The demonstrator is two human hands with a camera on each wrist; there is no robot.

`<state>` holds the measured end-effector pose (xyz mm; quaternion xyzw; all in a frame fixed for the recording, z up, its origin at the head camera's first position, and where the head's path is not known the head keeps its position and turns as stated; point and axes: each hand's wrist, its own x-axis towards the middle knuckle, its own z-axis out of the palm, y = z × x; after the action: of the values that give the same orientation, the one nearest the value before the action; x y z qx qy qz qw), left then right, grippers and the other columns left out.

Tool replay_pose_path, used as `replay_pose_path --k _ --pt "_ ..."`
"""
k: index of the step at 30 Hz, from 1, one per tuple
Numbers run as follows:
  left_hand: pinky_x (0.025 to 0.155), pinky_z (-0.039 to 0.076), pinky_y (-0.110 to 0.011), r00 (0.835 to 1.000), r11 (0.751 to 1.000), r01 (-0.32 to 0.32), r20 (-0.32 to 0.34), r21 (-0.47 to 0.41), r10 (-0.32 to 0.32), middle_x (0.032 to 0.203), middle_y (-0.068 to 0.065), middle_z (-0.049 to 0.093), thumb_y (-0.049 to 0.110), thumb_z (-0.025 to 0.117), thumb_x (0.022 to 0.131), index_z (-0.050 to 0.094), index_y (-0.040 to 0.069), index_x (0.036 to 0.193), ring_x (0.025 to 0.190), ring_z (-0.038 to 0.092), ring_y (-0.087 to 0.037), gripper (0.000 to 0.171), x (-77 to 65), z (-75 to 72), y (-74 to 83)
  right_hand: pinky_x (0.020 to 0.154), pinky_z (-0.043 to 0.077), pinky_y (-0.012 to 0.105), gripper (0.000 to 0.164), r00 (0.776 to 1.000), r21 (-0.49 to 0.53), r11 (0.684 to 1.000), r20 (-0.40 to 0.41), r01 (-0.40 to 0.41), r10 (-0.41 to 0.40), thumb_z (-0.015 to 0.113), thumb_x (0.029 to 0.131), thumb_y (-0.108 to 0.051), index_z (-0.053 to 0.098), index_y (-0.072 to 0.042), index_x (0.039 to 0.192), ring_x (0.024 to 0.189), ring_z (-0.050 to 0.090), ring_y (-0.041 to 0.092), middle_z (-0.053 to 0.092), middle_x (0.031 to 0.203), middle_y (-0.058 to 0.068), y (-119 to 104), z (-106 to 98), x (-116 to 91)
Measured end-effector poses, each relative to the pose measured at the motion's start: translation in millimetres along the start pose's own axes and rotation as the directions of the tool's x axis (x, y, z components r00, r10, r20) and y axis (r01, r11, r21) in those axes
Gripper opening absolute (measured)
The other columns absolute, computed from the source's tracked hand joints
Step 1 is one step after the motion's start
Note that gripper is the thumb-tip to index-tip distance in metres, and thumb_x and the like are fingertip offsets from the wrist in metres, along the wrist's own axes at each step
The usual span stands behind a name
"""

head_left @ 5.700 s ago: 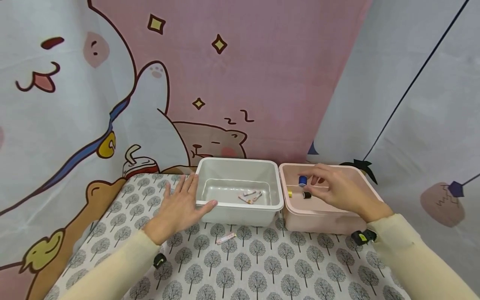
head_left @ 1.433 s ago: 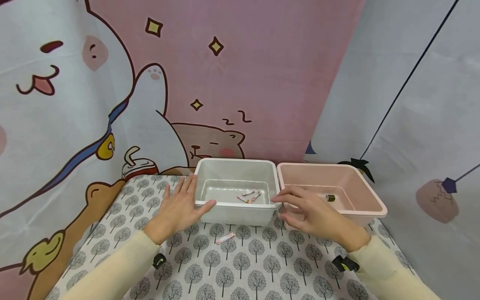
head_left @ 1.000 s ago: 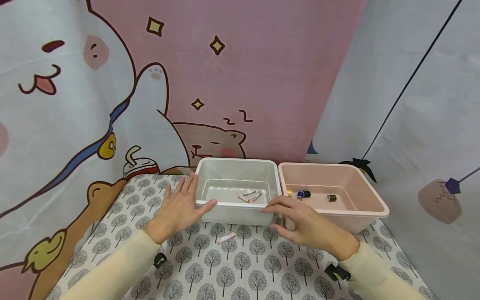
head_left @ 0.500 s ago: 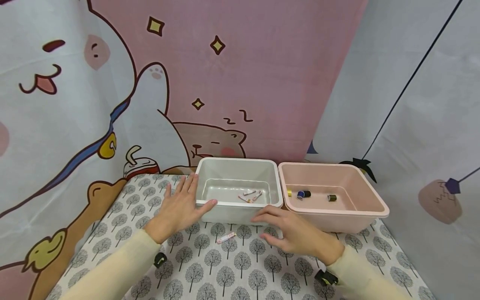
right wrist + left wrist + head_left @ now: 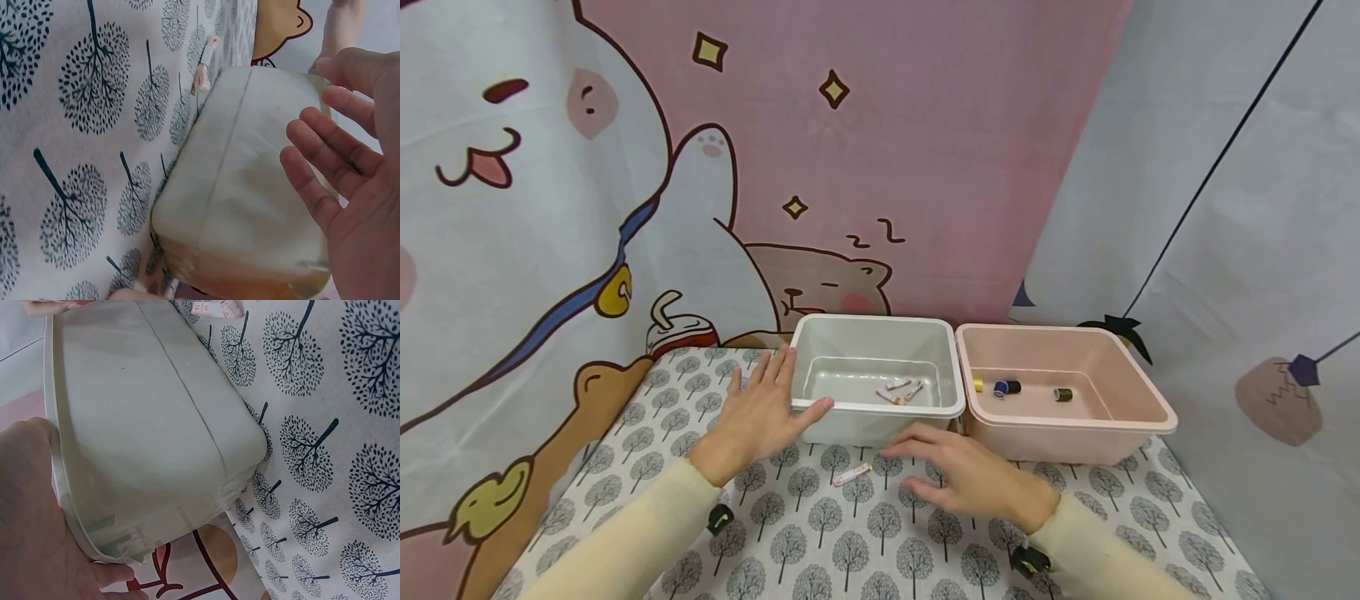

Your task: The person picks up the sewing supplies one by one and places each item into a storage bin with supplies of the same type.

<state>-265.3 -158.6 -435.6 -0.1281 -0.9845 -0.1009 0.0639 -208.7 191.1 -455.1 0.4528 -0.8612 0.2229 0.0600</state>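
Note:
My left hand (image 5: 747,423) rests on the left end of the white bin (image 5: 880,423), fingers straight, with its thumb along the near rim. The left wrist view shows this hand (image 5: 31,506) against the rim. My right hand (image 5: 966,471) hovers in front of the white bin, fingers loosely spread and holding nothing. Left of its fingertips, a small pale pink-and-white strip (image 5: 852,475) lies on the cloth; its kind is unclear. Several similar strips (image 5: 895,398) lie inside the white bin. The right wrist view shows the right hand's (image 5: 356,156) palm and parted fingers.
The pink bin (image 5: 1060,442) stands right beside the white one. In it lie a yellow spool (image 5: 978,385), a blue thread spool (image 5: 1000,389), a black spool (image 5: 1014,387) and an olive spool (image 5: 1063,394). A tree-print cloth (image 5: 880,533) covers the table; a cartoon curtain hangs behind.
The right hand, earlier with the blue spool over the pink bin, has moved left and toward me, past the bins' near side. The blue spool now lies in the pink bin. The left hand stays put.

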Motion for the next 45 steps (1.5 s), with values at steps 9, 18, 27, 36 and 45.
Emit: replay_pose_path --k 9,18,27,36,45 --pt "0.141 0.012 -0.087 1.000 1.000 0.001 0.008 0.006 -0.001 0.195 -0.019 0.018 0.093 0.038 0.108 0.017 0.002 0.186 0.182 0.018 -0.049 0.122 0.0 -0.2 0.2 0.110 0.069 0.034 0.049 0.998 0.001 1.000 0.069 0.005 -0.005 0.081 0.110 -0.026 0.072 -0.019 0.158 0.130 0.078 0.018 0.072 0.157 0.002 2 20 11" --pt "0.141 0.012 -0.086 1.000 1.000 -0.010 0.004 0.009 0.010 0.195 -0.019 0.018 0.096 0.033 0.108 0.018 0.001 0.186 0.182 0.018 -0.049 0.124 0.1 -1.8 0.3 0.122 0.063 0.038 0.049 0.987 -0.022 0.999 0.154 -0.042 0.045 0.079 0.112 -0.032 0.071 -0.021 0.160 0.142 0.073 0.016 0.071 0.160 -0.003 4 37 24" --pt "0.141 0.010 -0.086 1.000 1.000 -0.004 0.008 0.006 0.004 0.196 -0.018 0.016 0.098 0.030 0.106 0.016 0.003 0.187 0.183 0.017 -0.048 0.125 0.4 -0.2 -0.5 0.125 0.061 0.039 0.048 0.982 -0.039 0.999 0.184 -0.025 0.031 0.080 0.112 -0.030 0.072 -0.019 0.158 0.147 0.071 0.017 0.072 0.161 0.000 6 50 33" --pt "0.141 0.009 -0.086 1.000 1.000 -0.001 0.017 -0.002 0.001 0.196 -0.018 0.016 0.099 0.028 0.106 0.015 0.003 0.187 0.183 0.016 -0.048 0.126 -0.6 -1.5 -1.0 0.127 0.059 0.038 0.050 0.974 -0.050 0.998 0.221 -0.029 0.040 0.081 0.111 -0.030 0.071 -0.019 0.159 0.150 0.069 0.017 0.071 0.164 0.000 9 63 43" --pt "0.141 0.009 -0.086 1.000 1.000 -0.004 0.014 -0.001 0.004 0.196 -0.019 0.017 0.096 0.032 0.107 0.016 0.002 0.186 0.183 0.017 -0.048 0.125 -0.7 -1.2 -1.1 0.121 0.063 0.034 0.053 0.961 -0.077 0.996 0.269 -0.036 0.056 0.081 0.111 -0.032 0.069 -0.023 0.162 0.128 0.073 0.006 0.069 0.165 -0.001 12 74 49"
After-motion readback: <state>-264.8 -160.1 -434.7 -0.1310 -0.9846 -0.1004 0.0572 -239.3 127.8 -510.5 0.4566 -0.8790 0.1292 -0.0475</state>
